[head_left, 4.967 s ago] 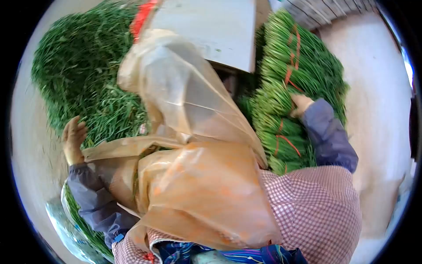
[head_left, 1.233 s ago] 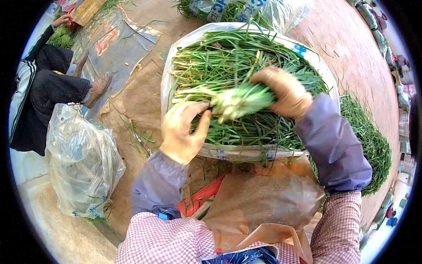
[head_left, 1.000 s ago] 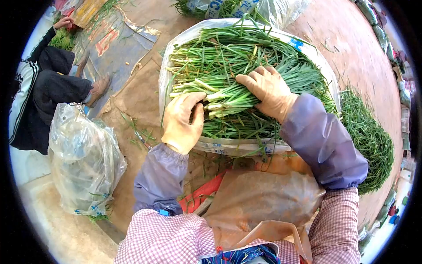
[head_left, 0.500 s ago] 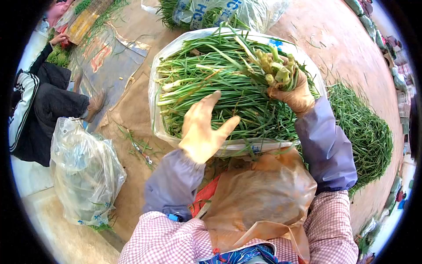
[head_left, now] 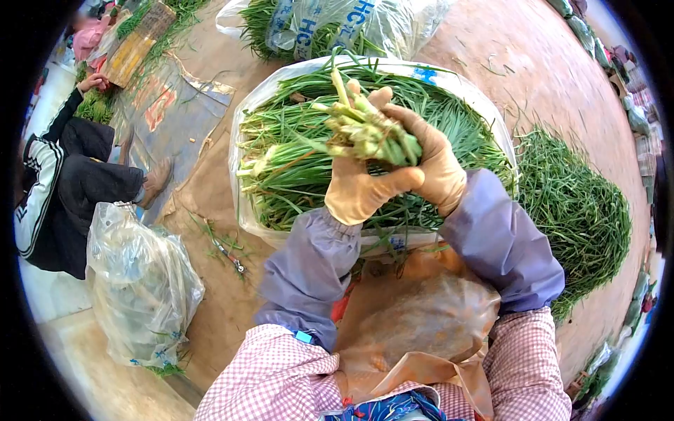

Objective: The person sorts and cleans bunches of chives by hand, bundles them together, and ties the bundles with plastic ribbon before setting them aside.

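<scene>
In front of me both hands are around a bunch of garlic chives point(head_left: 372, 133), its pale cut stem ends facing me. My left hand point(head_left: 354, 193) cups it from the left and below, thumb stretched toward the right. My right hand point(head_left: 435, 161) grips it from the right, fingers curled over its side. Both hands look gloved in tan. Underneath them lies a white plastic bag point(head_left: 242, 203), open and packed with more chives point(head_left: 281, 151) laid with their stems to the left.
A heap of loose chives point(head_left: 576, 217) lies on the right. Another filled bag point(head_left: 330, 28) stands behind. At left are a clear plastic bag point(head_left: 144, 281), a small tool point(head_left: 230, 256) on the floor, and a seated person in dark trousers point(head_left: 98, 168). A brown apron point(head_left: 421, 316) covers my lap.
My right hand has brought the bunch left and toward me. My left hand, earlier spread apart over the bag, has moved right and closed on the bunch.
</scene>
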### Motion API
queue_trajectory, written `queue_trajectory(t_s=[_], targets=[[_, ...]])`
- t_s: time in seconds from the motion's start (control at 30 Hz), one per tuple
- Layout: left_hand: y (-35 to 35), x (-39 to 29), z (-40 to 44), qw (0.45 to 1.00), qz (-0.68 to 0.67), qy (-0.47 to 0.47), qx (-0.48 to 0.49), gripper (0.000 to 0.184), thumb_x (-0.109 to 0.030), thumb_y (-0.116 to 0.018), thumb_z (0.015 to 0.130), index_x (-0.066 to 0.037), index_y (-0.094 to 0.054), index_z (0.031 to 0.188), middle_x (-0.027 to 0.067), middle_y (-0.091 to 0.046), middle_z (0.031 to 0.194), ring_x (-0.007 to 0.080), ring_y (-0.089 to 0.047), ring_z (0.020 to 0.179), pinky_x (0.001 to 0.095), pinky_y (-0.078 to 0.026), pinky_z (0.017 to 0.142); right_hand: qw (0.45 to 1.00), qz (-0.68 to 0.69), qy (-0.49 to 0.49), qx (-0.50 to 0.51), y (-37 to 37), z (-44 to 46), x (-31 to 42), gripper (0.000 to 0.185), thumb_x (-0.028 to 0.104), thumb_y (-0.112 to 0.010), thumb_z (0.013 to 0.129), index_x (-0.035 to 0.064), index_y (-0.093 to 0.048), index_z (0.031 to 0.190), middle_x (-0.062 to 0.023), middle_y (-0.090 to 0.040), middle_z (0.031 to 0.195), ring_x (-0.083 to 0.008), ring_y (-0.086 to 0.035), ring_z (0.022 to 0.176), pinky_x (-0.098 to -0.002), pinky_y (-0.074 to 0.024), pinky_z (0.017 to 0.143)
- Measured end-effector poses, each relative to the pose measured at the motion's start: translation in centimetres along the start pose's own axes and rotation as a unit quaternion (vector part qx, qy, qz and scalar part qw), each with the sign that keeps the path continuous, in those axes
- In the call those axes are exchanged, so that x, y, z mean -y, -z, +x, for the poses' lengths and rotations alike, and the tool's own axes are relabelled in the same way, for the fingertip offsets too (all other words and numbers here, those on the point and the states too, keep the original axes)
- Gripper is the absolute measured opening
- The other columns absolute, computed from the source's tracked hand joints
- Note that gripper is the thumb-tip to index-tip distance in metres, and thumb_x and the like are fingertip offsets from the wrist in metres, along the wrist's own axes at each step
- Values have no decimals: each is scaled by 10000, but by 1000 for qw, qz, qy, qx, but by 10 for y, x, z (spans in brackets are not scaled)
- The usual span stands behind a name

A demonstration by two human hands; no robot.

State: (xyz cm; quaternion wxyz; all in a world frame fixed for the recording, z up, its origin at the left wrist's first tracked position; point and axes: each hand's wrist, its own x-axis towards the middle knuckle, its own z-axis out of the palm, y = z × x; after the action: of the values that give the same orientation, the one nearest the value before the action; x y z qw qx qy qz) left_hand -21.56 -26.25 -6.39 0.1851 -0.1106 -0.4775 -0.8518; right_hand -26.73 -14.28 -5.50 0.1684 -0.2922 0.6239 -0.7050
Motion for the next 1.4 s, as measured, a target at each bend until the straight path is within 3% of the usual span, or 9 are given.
queue_trajectory(t_s=[0.2,0.33,0.4,0.6,0.73,1.0,1.13,1.27,1.4], targets=[[-2,0,-1,997,70,24,-12,884,-150,-827,705,-52,-297,1405,94,-357,1416,194,-358,1277,342,-340,1061,783,-617,83,10,7,-11,42,930,314,-765,642,101,-297,1416,-242,-359,1382,-399,-333,1299,-570,-256,1038],[-6,2,-6,976,218,7,29,948,-383,-833,655,-71,-337,1401,134,-368,1419,263,-308,1331,418,-212,1097,918,-329,220,-4,11,11,5,931,271,-801,636,116,-329,1423,-150,-454,1340,-352,-426,1241,-476,-314,1050],[3,-3,-8,959,270,68,58,990,-468,-829,618,-116,-353,1411,124,-342,1454,270,-240,1381,439,-122,1119,943,332,-29,-23,-9,0,-3,786,-2,-760,714,77,-376,1396,-69,-517,1302,-188,-482,1203,-334,-410,1016],[88,-22,-8,692,713,47,105,897,-601,-653,746,-151,-306,1440,92,-318,1490,294,-229,1401,586,-91,1107,982,-164,-5,-96,18,-10,9,415,-4,-718,746,71,-560,1123,-40,-612,1100,-131,-574,961,-302,-521,816],[114,2,-29,575,815,18,68,708,-591,-474,872,-150,-372,1416,67,-334,1485,283,-253,1389,563,-77,1115,947,-38,30,-317,87,-43,76,349,34,-752,699,76,-611,1016,-20,-612,896,-156,-594,792,-310,-504,723],[109,-30,-13,696,699,121,109,659,-465,-644,832,-135,-450,1368,115,-419,1427,266,-333,1355,466,-186,1130,855,238,278,-368,205,-205,169,276,88,-629,867,30,-560,1127,-103,-654,889,-267,-645,846,-469,-544,848],[-28,-121,1,909,336,136,204,485,-289,-644,878,10,-540,1246,153,-601,1210,224,-561,1135,338,-445,966,818,307,283,-395,167,-250,177,257,125,-589,895,-21,-559,1104,-94,-637,870,-256,-601,902,-543,-367,1042],[-166,-186,8,872,294,-32,391,504,-383,-577,902,21,-573,1202,156,-622,1165,235,-565,1125,354,-402,1009,806,415,246,-342,113,-263,175,282,183,-595,883,-25,-575,1072,-108,-656,894,-297,-622,881,-556,-461,936],[-226,-113,0,811,189,59,551,663,-540,-511,902,-19,-488,1311,148,-566,1254,217,-525,1160,350,-415,986,785,482,279,-271,81,-297,184,377,228,-606,885,-55,-533,1123,-109,-640,892,-248,-613,864,-479,-442,962]])
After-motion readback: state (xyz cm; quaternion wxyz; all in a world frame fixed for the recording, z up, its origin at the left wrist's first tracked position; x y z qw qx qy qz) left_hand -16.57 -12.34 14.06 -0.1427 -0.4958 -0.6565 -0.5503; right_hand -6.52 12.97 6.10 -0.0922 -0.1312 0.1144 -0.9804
